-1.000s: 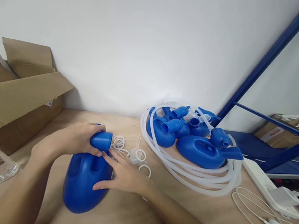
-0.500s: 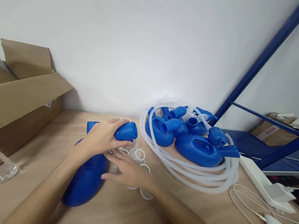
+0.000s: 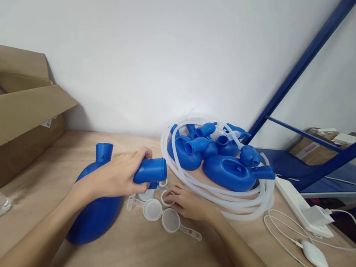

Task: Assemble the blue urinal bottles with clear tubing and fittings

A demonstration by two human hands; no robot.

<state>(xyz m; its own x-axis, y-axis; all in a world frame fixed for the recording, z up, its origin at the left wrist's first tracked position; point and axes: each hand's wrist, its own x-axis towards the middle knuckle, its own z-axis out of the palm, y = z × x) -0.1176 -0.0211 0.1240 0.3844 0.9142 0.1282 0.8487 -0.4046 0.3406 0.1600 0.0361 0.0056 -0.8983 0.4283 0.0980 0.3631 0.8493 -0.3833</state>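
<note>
Single head-worn camera, facing forward and down: table point(image 3: 136, 258) near, left hand point(image 3: 117, 176) and right hand point(image 3: 191, 202) close below, wall point(image 3: 160, 52) far, box point(image 3: 13, 117) cut off at left, rack point(image 3: 306, 59) at right.

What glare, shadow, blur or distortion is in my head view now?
Head view: brighter patch on the white wall above the coiled tubing; shadow beside the cardboard box; dark top-right corner; slanted blue rack, perhaps lens stretch or camera tilt; left hand and right hand readable, fine detail slightly soft.
</note>
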